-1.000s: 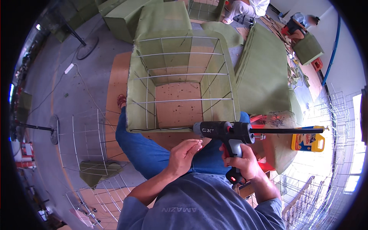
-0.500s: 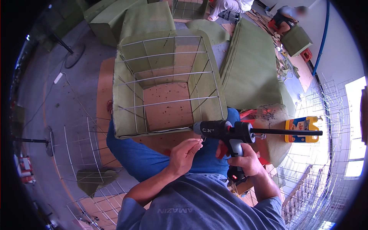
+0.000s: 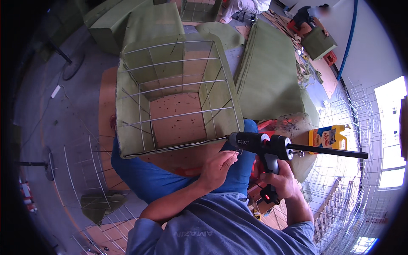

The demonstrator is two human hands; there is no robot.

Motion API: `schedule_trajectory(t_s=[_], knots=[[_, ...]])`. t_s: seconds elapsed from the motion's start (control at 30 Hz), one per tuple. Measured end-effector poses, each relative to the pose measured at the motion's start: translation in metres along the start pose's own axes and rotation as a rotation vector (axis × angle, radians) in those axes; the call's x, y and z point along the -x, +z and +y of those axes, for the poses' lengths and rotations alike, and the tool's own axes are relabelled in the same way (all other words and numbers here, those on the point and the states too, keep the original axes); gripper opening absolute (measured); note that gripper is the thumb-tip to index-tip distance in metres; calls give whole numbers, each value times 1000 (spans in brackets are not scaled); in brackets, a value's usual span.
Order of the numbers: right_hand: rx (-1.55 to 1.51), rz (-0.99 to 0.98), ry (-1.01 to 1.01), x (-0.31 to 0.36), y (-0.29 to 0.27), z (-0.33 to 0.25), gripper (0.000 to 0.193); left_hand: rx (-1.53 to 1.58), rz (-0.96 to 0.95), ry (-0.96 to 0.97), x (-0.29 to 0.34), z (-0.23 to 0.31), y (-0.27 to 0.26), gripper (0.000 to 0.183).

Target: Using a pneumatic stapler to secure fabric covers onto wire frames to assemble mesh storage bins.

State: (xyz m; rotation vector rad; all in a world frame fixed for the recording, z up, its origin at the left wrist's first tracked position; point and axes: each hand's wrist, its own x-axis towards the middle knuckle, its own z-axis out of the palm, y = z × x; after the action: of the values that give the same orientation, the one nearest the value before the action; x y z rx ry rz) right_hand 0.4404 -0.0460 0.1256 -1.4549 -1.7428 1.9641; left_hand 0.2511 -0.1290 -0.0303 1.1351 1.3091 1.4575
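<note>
A box-shaped wire frame with green fabric walls (image 3: 132, 104) rests at my lap, its gridded side upward. My right hand (image 3: 282, 180) is closed round the handle of a cordless glue gun (image 3: 255, 143), and a long black glue stick (image 3: 335, 153) sticks out of its back. The gun's nozzle is at the frame's near edge, close to the right corner. Just below the nozzle, my left hand (image 3: 217, 169) makes a pinch beside a thin bent wire piece under the gun; what the fingertips hold is too small to make out.
Stacked green fabric sheets (image 3: 272, 76) lie beyond the frame on the right. A yellow container (image 3: 314, 140) stands on a covered seat to the right. Wire grids (image 3: 340, 187) pile up at far right. Another person (image 3: 310, 21) handles a green box (image 3: 318, 42) at the back.
The glue gun's nozzle has slid rightward along the frame's near edge toward the corner. My left hand has followed it to the right. The whole view has shifted slightly.
</note>
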Motion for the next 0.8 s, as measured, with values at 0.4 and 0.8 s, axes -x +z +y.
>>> schedule_trajectory(t_s=[0.4, 0.8], knots=[[250, 241, 35, 13, 12, -32, 31, 133, -81, -91, -17, -15, 26, 30], [-126, 973, -135, -12, -143, 150, 19, -424, -55, 416, 19, 1, -26, 35]])
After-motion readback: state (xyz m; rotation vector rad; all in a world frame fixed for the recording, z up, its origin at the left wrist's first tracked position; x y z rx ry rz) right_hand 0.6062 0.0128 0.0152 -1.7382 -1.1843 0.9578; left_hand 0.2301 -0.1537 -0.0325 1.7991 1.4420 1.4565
